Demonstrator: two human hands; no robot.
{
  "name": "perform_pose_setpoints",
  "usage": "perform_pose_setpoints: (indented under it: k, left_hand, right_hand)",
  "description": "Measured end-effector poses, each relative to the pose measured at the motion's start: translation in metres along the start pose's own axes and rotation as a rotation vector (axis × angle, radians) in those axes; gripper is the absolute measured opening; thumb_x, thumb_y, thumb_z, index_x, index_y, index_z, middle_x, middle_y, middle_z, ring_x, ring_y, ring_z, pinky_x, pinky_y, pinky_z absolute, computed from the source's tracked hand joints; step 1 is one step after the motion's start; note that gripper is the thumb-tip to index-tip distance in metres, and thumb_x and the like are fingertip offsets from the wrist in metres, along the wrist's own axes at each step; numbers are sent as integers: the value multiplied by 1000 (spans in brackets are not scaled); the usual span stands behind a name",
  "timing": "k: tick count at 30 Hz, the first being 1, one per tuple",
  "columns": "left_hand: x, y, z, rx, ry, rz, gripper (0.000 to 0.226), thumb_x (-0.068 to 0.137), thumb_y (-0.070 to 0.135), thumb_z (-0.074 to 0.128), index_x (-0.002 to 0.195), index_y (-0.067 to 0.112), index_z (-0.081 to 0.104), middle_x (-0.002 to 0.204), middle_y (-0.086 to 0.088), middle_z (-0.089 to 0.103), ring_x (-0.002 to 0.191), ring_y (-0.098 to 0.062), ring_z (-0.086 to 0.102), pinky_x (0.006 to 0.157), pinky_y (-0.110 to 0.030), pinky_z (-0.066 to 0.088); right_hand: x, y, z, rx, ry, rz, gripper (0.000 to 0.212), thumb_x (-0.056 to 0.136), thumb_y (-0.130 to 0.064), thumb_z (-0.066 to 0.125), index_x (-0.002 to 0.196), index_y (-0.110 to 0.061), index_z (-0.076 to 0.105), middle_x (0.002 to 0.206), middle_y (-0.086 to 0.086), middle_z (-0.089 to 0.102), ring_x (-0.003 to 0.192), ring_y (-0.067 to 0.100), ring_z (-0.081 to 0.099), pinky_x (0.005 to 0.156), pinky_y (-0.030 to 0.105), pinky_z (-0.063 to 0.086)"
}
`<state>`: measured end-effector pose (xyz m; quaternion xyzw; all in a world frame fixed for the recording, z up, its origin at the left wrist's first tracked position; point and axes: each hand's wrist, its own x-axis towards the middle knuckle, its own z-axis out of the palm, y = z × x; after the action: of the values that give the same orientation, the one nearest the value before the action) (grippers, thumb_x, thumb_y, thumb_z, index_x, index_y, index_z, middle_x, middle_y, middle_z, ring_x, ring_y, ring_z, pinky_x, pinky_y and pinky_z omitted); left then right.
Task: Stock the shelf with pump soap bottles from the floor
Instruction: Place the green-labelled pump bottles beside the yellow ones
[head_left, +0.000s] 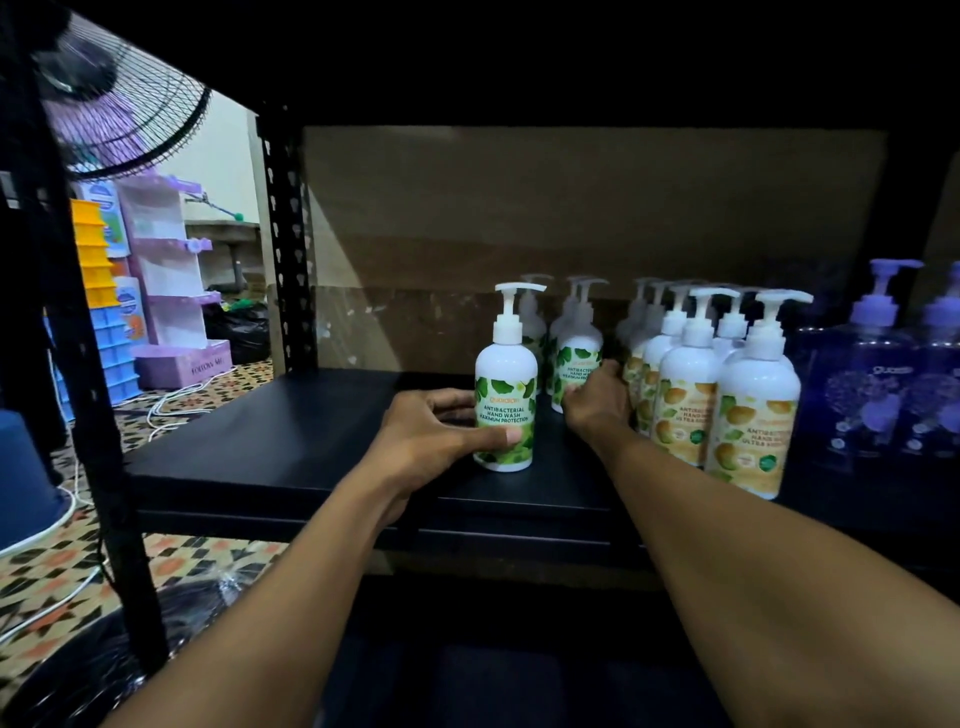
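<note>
A white pump bottle with a green leaf label (505, 384) stands upright on the black shelf (291, 441). My left hand (436, 436) grips its lower body from the left, thumb across the front. Just behind and to the right, my right hand (597, 400) holds a second green-label bottle (576, 358) at its base. More green-label bottles stand behind that one, partly hidden.
Right of my hands stand several white bottles with orange fruit labels (753, 410), then purple pump bottles (872, 379) at the far right. The shelf's left post (285, 244) rises at the back left. A fan (119, 98), stacked bins and cables sit on the tiled floor at left.
</note>
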<state>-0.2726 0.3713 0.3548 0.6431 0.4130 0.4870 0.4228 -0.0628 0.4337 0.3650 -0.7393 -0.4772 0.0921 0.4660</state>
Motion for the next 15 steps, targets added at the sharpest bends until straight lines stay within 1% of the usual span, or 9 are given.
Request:
perform_pose_setpoints:
  k: [2, 9, 15]
  left_hand:
    - [0, 0, 0, 2, 3, -2, 59, 57, 28, 100, 112, 17, 80, 103, 5, 82, 102, -10, 77, 102, -36, 58]
    - [-2, 3, 0, 1, -12, -1, 53, 63, 22, 99, 112, 15, 79, 103, 5, 82, 101, -8, 77, 97, -30, 59]
    - [-2, 1, 0, -2, -10, 24, 61, 55, 30, 100, 111, 15, 80, 103, 2, 82, 102, -11, 77, 98, -33, 59]
  right_hand:
    - [2, 0, 1, 1, -6, 7, 59, 95, -15, 66, 142, 3, 35, 140, 28, 52, 128, 42, 54, 101, 42, 43]
    - [4, 2, 1, 12, -8, -3, 62, 95, -16, 68, 143, 2, 34, 140, 27, 53, 128, 42, 54, 101, 43, 44]
    - [3, 2, 1, -6, -15, -13, 57, 93, -15, 70, 138, 3, 39, 138, 28, 54, 126, 43, 55, 99, 43, 44]
